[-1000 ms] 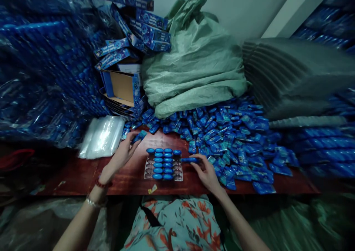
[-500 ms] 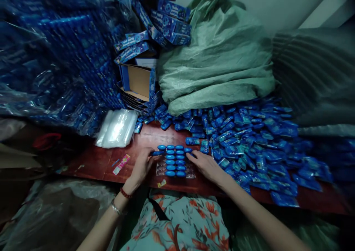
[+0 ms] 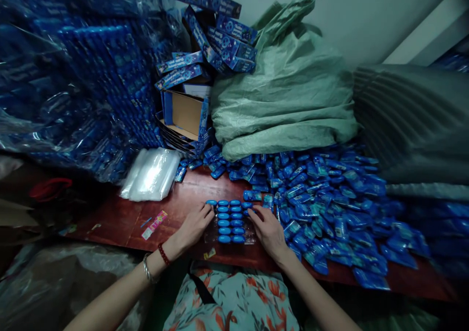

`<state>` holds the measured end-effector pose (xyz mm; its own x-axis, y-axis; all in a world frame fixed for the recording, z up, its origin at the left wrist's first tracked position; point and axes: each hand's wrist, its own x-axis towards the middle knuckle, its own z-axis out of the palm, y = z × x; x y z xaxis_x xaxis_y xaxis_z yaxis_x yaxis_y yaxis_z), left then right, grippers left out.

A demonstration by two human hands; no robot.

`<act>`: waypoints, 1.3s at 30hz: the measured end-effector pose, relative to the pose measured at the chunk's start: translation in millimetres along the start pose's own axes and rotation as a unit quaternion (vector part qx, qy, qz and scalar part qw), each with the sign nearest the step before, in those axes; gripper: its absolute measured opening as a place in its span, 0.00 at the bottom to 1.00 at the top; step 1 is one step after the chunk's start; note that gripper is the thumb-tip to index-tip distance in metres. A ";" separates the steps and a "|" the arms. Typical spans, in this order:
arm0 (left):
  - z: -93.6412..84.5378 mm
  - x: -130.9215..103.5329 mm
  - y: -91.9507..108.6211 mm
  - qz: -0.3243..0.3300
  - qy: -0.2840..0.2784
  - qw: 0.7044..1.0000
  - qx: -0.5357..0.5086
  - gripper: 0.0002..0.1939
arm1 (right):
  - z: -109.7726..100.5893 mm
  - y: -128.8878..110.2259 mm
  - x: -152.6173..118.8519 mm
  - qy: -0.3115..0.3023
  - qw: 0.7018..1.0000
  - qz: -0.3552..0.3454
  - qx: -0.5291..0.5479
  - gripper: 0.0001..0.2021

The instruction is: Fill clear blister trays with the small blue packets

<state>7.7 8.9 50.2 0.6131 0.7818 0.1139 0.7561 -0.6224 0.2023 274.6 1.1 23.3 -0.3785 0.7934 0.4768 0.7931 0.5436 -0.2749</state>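
Note:
A clear plastic tray [image 3: 250,238] lies on the red-brown table, with glossy blue oval pieces [image 3: 224,231] in rows. Its two middle columns are filled; the outer columns hold pieces only near the far end. My left hand [image 3: 198,221] is at the tray's left column, fingers curled and pressed together just below the far-left piece [image 3: 211,202]. Whatever lies under those fingertips is hidden. On the other side, my right hand [image 3: 268,228] has its fingertips closed on a blue oval piece [image 3: 245,213] in the right column, below the far-right piece [image 3: 246,205].
Many blue wrapped packets [image 3: 330,209] are heaped on the right. A stack of clear plastic bags [image 3: 152,175] lies left, near a pink strip [image 3: 156,224]. Behind stand an open blue carton [image 3: 185,116], a green sack [image 3: 282,106] and blue goods under plastic film [image 3: 98,67].
The whole view has shifted, so the scene sits lower. A blue piece that showed at my left fingertips is now hidden. My right fingertips have moved slightly toward me along the right column.

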 end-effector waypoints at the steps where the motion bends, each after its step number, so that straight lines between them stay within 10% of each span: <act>1: -0.1 2.5 -0.3 0.008 -0.011 1.000 0.001 0.13 | 0.0 -1.3 0.6 0.000 1.000 0.002 -0.012 0.15; 5: 3.3 6.0 -1.9 0.034 -0.029 0.999 0.002 0.14 | 0.2 -6.1 3.1 0.001 1.000 -0.026 0.003 0.16; 10: 8.4 -6.3 -17.4 0.019 0.081 0.995 -0.052 0.20 | -6.8 11.4 4.8 0.021 0.996 0.008 0.089 0.16; 14: -3.9 6.3 -56.0 -0.185 0.165 0.967 -0.053 0.16 | -10.2 43.2 27.2 -0.029 0.999 0.026 0.034 0.19; 21: -23.1 74.8 -107.7 -0.388 0.040 0.920 0.034 0.15 | 7.4 45.2 81.6 -0.231 0.962 -0.086 -0.122 0.22; 28: -18.3 45.5 -94.6 -0.333 0.003 0.943 -0.009 0.17 | -31.7 49.2 42.0 -0.085 0.991 0.081 0.065 0.18; 32: -13.5 -14.4 -74.5 -0.291 0.129 0.934 -0.161 0.16 | -54.9 39.2 -7.4 -0.020 0.941 0.232 0.245 0.15; 39: 1.5 -64.7 -12.5 -0.278 0.233 0.885 -0.291 0.11 | -25.8 -2.2 -22.1 0.009 0.963 0.098 0.252 0.11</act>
<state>-41.1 -33.9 38.9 -0.0797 0.9765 0.2002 0.5821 -0.1175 0.8046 293.6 -24.8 34.9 -0.2330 0.8923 0.3868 0.5155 0.4505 -0.7289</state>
